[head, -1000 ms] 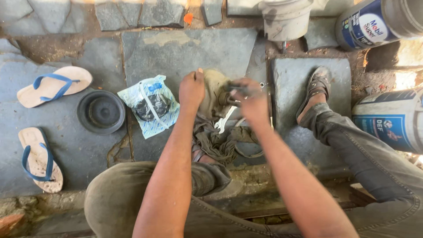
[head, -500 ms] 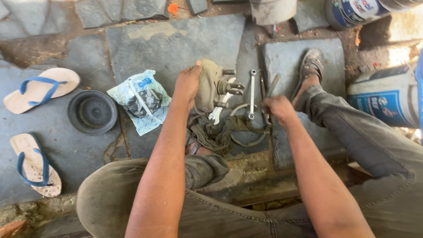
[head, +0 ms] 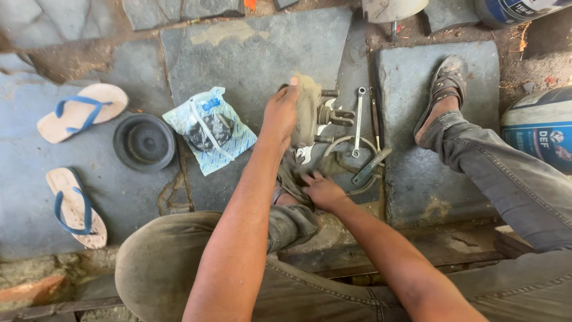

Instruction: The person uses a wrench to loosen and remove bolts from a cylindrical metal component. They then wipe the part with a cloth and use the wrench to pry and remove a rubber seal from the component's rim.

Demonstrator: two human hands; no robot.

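Dusty metal part (head: 310, 113), tan with grime, sits on the stone floor (head: 256, 53) right in front of me, between my feet, with a couple of short studs sticking out of its right side. My left hand (head: 281, 113) is wrapped over its left edge, fingers curled around the top and gripping it. My right hand (head: 322, 189) is lower down, nearer my knee, lying flat with the fingers spread on a dark greasy rag (head: 292, 173) that's bunched up under the part. It isn't holding anything, just pressing on the cloth.

Just to the right of the part there's a ring spanner (head: 358, 122) lying lengthwise, a thin dark tool (head: 375, 125) beside it, a curved bit of metal tube (head: 342, 143), and a stubby grey tool (head: 370, 167) lying at an angle. A small open-end spanner (head: 304, 155) pokes out from under the part.

Left of my arm is a clear and blue plastic bag (head: 208, 131) with dark parts inside, then a round black rubber disc (head: 144, 142). Further left, two blue-strapped flip-flops (head: 77, 110), well apart from each other. My right foot is in a sandal (head: 444, 83) on the next slab over, and a white and blue drum (head: 539, 128) lies beyond my leg at the right edge.
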